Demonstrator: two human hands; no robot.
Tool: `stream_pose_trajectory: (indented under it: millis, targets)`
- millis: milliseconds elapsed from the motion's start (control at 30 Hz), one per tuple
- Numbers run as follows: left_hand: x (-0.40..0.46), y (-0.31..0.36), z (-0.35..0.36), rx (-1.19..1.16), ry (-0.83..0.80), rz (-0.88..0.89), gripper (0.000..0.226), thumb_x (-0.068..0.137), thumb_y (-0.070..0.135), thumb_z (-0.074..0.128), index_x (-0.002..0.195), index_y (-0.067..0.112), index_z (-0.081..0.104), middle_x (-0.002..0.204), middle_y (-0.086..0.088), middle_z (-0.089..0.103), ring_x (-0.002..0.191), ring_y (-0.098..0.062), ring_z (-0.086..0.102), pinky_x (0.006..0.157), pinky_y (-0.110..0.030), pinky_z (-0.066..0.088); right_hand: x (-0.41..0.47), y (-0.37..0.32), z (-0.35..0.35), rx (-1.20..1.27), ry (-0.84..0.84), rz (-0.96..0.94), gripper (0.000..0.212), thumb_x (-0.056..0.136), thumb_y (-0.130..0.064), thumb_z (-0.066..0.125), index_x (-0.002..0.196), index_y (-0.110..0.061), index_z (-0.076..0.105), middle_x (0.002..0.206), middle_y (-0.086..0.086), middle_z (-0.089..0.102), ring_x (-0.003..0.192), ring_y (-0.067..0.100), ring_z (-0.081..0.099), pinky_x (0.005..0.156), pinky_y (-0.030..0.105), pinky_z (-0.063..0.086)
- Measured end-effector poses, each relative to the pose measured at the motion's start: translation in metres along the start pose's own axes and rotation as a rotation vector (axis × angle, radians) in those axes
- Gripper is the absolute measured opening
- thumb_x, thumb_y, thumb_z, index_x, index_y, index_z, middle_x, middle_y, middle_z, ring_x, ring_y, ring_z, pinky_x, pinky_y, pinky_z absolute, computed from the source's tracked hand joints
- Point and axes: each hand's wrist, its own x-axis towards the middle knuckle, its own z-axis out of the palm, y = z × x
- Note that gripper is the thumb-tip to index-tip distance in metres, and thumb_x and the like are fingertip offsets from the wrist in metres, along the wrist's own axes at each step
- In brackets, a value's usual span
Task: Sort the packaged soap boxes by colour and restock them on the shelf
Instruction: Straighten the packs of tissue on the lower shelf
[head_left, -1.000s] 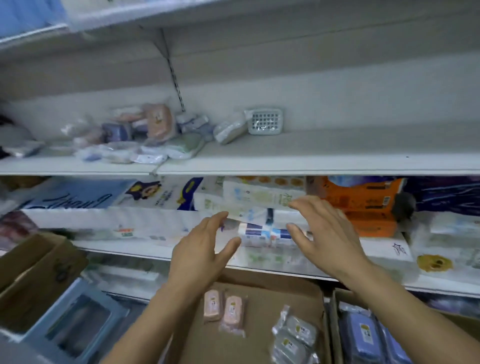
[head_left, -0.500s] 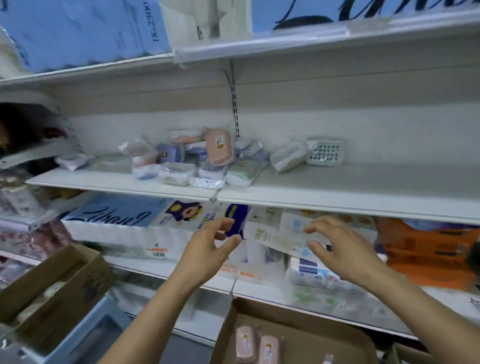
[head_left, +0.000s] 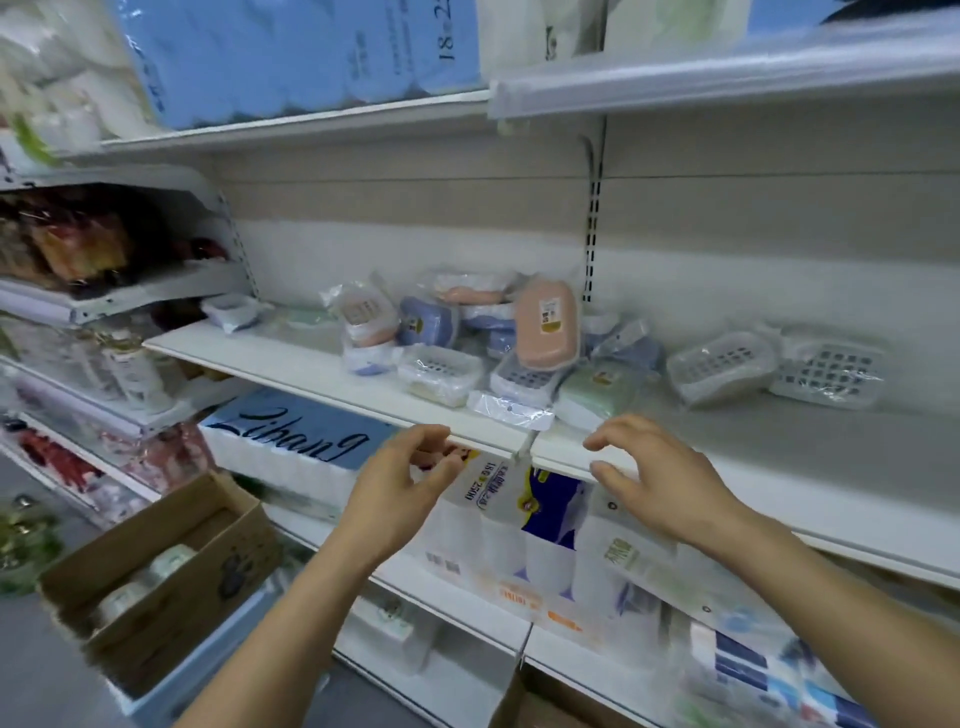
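A jumbled pile of plastic-wrapped soap boxes lies on the white middle shelf (head_left: 291, 358). A pink soap box (head_left: 546, 325) leans upright on top, a blue one (head_left: 428, 322) sits left of it, a green one (head_left: 597, 392) lies at the front, and a white one (head_left: 436, 371) sits front left. Two more white soap boxes (head_left: 722, 364) lie apart to the right. My left hand (head_left: 400, 488) and my right hand (head_left: 654, 480) hover at the shelf's front edge, just below the pile, fingers apart and empty.
Tissue and paper-roll packs (head_left: 514, 525) fill the shelf below my hands. An open cardboard box (head_left: 171, 566) with goods stands on a blue stool at lower left. Blue paper packs (head_left: 291, 57) sit on the top shelf. The shelf right of the pile is bare.
The view has tilted up and closer to the middle shelf. Both hands have risen from the tissue shelf to the middle shelf's front edge, still empty.
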Motion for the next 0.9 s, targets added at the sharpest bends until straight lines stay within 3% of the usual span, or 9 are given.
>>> stream_pose_trajectory:
  millis: [100,233,367,467,567,700,800,900]
  targets:
    - [0.035,-0.017,-0.02,-0.055,0.017,-0.009,0.032,0.092,0.03,0.064,0.124,0.028,0.06,0.117,0.016,0.063,0.106,0.003,0.057,0.079,-0.007,0.042,0.044,-0.017,0.009,0.012,0.019,-0.051,0.023,0.093,-0.035,0.055,0.115,-0.03,0.06,0.121,-0.014,0.053,0.116,0.008,0.048,0.089,0.037,0.046]
    - [0.101,-0.042,-0.062,-0.042,0.041,0.04,0.031,0.092,0.031,0.065,0.123,0.025,0.062,0.117,0.014,0.063,0.108,-0.001,0.057,0.092,-0.027,0.048,0.111,-0.048,0.021,-0.038,0.085,-0.093,0.025,0.091,-0.033,0.058,0.114,-0.025,0.064,0.12,-0.007,0.058,0.112,0.014,0.052,0.092,0.042,0.047]
    - [0.181,-0.069,-0.115,-0.028,0.128,0.04,0.032,0.093,0.03,0.063,0.124,0.021,0.061,0.119,0.007,0.063,0.111,-0.01,0.058,0.09,-0.025,0.041,0.177,-0.076,0.031,-0.101,0.132,-0.061,0.025,0.091,-0.03,0.058,0.115,-0.025,0.064,0.116,-0.006,0.058,0.105,0.014,0.054,0.086,0.033,0.047]
    - [0.23,-0.089,-0.13,0.18,0.007,0.127,0.04,0.092,0.027,0.065,0.129,0.015,0.058,0.123,0.005,0.059,0.112,-0.011,0.053,0.09,-0.022,0.037,0.22,-0.09,0.041,-0.146,0.127,-0.002,0.025,0.091,-0.028,0.058,0.116,-0.025,0.063,0.117,-0.005,0.057,0.103,0.013,0.051,0.079,0.025,0.039]
    - [0.276,-0.103,-0.134,0.299,-0.017,0.246,0.046,0.089,0.025,0.068,0.133,0.015,0.056,0.131,-0.006,0.057,0.122,-0.022,0.05,0.098,-0.029,0.039,0.256,-0.103,0.05,-0.247,0.115,0.108,0.032,0.09,-0.029,0.058,0.122,-0.028,0.056,0.127,-0.004,0.05,0.112,0.017,0.048,0.085,0.03,0.043]
    - [0.33,-0.126,-0.145,0.339,0.019,0.193,0.052,0.086,0.015,0.066,0.136,0.021,0.053,0.138,-0.008,0.049,0.127,-0.033,0.045,0.104,-0.04,0.04,0.297,-0.108,0.061,-0.467,0.138,0.108,0.054,0.089,-0.022,0.058,0.14,-0.025,0.039,0.149,-0.003,0.032,0.136,0.02,0.029,0.102,0.035,0.033]
    - [0.346,-0.145,-0.153,0.569,-0.072,0.296,0.062,0.082,-0.002,0.057,0.136,0.028,0.053,0.153,0.002,0.036,0.144,-0.028,0.024,0.114,-0.039,0.03,0.322,-0.094,0.061,-0.559,0.139,0.13,0.067,0.087,-0.013,0.06,0.146,-0.019,0.031,0.153,0.002,0.029,0.141,0.023,0.024,0.106,0.039,0.029]
    - [0.355,-0.16,-0.156,0.736,-0.209,0.507,0.047,0.084,0.011,0.066,0.123,0.037,0.064,0.151,0.017,0.038,0.148,-0.015,0.016,0.117,-0.04,0.025,0.343,-0.08,0.065,-0.576,0.107,0.192,0.044,0.09,-0.019,0.056,0.133,-0.016,0.046,0.137,0.006,0.048,0.126,0.025,0.041,0.095,0.039,0.037]
